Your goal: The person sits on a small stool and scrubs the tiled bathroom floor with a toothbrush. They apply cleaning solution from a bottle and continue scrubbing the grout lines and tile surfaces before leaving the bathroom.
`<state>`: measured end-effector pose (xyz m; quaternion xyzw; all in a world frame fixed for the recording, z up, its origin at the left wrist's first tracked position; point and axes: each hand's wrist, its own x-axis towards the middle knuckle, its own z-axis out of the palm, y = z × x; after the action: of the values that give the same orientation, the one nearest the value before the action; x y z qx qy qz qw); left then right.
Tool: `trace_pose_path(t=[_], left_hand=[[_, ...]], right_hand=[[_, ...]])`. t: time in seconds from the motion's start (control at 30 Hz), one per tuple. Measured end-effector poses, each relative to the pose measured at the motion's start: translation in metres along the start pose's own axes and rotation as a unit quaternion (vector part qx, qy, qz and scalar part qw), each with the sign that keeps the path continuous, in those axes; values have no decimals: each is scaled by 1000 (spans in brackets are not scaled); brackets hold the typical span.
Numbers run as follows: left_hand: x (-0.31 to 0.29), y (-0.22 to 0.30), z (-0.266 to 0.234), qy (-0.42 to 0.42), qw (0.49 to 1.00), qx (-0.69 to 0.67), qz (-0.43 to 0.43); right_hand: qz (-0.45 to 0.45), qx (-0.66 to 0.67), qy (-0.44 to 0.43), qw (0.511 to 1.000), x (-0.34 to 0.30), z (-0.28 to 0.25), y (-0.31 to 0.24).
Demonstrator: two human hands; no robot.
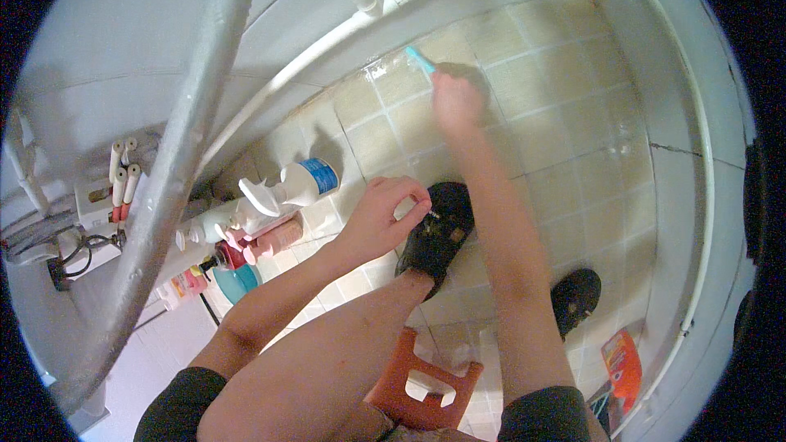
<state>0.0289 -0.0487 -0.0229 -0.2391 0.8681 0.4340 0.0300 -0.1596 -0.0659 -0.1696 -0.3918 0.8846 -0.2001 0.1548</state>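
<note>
Grey pole [195, 115] slants; right fingers [446, 90] grip turquoise tool [421, 60].

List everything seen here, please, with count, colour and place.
Slim tool: one, turquoise, in the right hand
Spray bottle: one, white, blue label, left of the left hand
Other containers: several, pink, red, turquoise, further left
Rods: four, white and red, far left
Pole: one, grey, upper left
Pipes: several, white, along walls
Floor tiles: many, beige, below
Stool, apparently: one, orange, lower middle
Unclear item: one, orange, lower right
Shoes: two, black, centre and right
Sleeves: two, dark, lower edge
Leg: one, bare, lower middle
Left hand: one, bare, centre
Right hand: one, bare, upper middle
</note>
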Motion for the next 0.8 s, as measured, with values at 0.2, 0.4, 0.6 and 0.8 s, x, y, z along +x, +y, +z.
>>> trace_pose_path(t=[0.2,0.4,0.6,0.8], left_hand=[[5,-3,-2,-2,1000,1,0],[1,-6,-2,-1,1000,-7,-11],[-4,-12,-4,-1,1000,-13,-13],[-6,-12,-2,-9,1000,-3,-21]], right_hand=[[-12,-11,-29,999,6,-6,10],[40,-10,62,997,14,-18,39],[99,90,107,985,4,-20,31],[65,182,165,967,3,-5,49]])
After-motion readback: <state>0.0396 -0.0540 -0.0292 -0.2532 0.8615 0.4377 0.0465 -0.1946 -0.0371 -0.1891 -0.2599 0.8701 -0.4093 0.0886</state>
